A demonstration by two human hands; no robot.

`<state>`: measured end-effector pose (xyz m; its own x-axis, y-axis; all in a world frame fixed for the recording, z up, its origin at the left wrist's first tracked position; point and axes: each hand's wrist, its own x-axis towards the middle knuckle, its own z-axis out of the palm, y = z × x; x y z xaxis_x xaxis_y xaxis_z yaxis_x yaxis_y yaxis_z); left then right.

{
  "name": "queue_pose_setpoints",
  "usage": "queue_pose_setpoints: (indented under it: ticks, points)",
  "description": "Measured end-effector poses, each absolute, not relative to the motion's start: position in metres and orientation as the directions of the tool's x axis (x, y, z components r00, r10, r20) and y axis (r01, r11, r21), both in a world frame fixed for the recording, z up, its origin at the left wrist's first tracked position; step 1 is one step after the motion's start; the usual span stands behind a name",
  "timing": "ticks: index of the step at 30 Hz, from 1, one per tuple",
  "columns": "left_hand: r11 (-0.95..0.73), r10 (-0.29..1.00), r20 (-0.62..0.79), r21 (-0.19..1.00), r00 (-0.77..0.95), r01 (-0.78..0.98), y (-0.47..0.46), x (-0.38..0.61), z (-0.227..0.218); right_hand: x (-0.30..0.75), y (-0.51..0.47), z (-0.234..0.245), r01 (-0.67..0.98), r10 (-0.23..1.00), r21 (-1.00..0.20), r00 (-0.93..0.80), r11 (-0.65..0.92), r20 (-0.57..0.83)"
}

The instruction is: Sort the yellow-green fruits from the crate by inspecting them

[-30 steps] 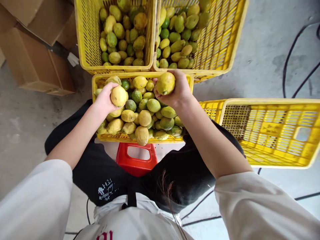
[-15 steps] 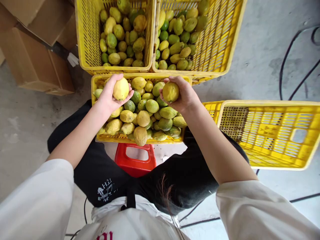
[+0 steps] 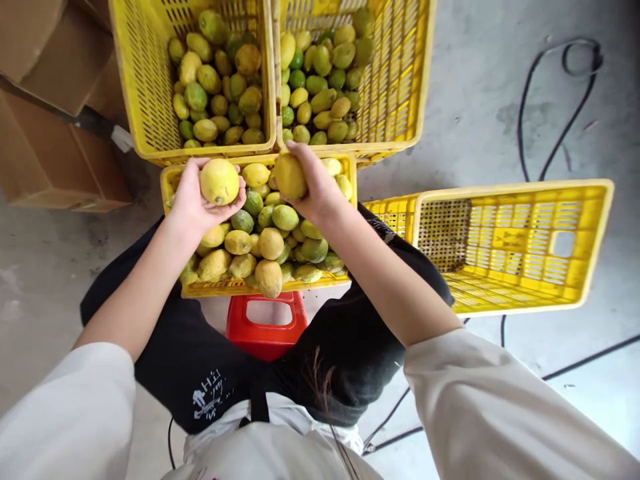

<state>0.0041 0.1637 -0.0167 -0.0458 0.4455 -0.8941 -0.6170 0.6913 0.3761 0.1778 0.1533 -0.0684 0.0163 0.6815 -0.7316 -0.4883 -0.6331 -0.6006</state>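
Note:
My left hand [image 3: 191, 203] is curled round a yellow lemon [image 3: 219, 181], which rests in the palm and fingers above the left part of the near crate. In my right hand [image 3: 319, 190] is a duller yellow lemon [image 3: 290, 176], gripped near the crate's far rim; some fingers are hidden behind it. Beneath both hands, the near yellow crate [image 3: 220, 289] is heaped with yellow and green lemons [image 3: 271, 244]. One lemon [image 3: 269, 279] leans over its front rim.
Behind stand a left yellow crate [image 3: 143, 87] and a right yellow crate [image 3: 395, 80], both holding lemons. Another yellow crate [image 3: 525, 293] lies at the right. A red stool [image 3: 265, 340] is between my knees. Cardboard boxes [image 3: 60, 153] stand left; a black cable [image 3: 525, 107] crosses the floor.
My right hand has moved left and toward the far rim with its lemon, closer to my left hand. The lemon in my left hand appears turned. The whole view has shifted.

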Motion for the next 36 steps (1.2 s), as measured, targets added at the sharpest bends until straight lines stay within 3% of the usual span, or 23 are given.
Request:
queue_pose_setpoints:
  ticks: [4,10,18,22,26,30,36]
  points:
    - [0.722,0.492,-0.869,0.44,-0.052,-0.534,0.163,0.01,-0.001,0.171,0.154,-0.078,-0.494,0.727,-0.633,0.003,-0.596,-0.687]
    - [0.667,0.497,-0.861,0.46,-0.11,-0.586,0.163,0.013,0.0,0.162,0.155,-0.066,-0.639,0.579,-0.417,-0.054,-0.646,-0.814]
    - [0.583,0.525,-0.814,0.557,-0.25,-0.591,0.181,-0.009,-0.019,0.151,0.166,-0.055,-0.693,0.559,-0.364,-0.067,-0.622,-0.827]
    - [0.61,0.504,-0.829,0.541,-0.244,-0.579,0.184,0.002,-0.011,0.161,0.169,-0.042,-0.599,0.609,-0.416,-0.157,-0.684,-0.777]
    - [0.692,0.483,-0.864,0.475,-0.139,-0.544,0.18,0.017,-0.011,0.17,0.171,-0.038,-0.544,0.692,-0.542,-0.101,-0.64,-0.715]
    - [0.723,0.445,-0.892,0.407,-0.074,-0.559,0.178,0.005,-0.034,0.173,0.169,-0.05,-0.593,0.64,-0.467,-0.11,-0.656,-0.76]
    - [0.707,0.46,-0.885,0.415,-0.073,-0.573,0.177,-0.03,-0.055,0.184,0.158,-0.061,-0.594,0.587,-0.437,-0.075,-0.676,-0.806]
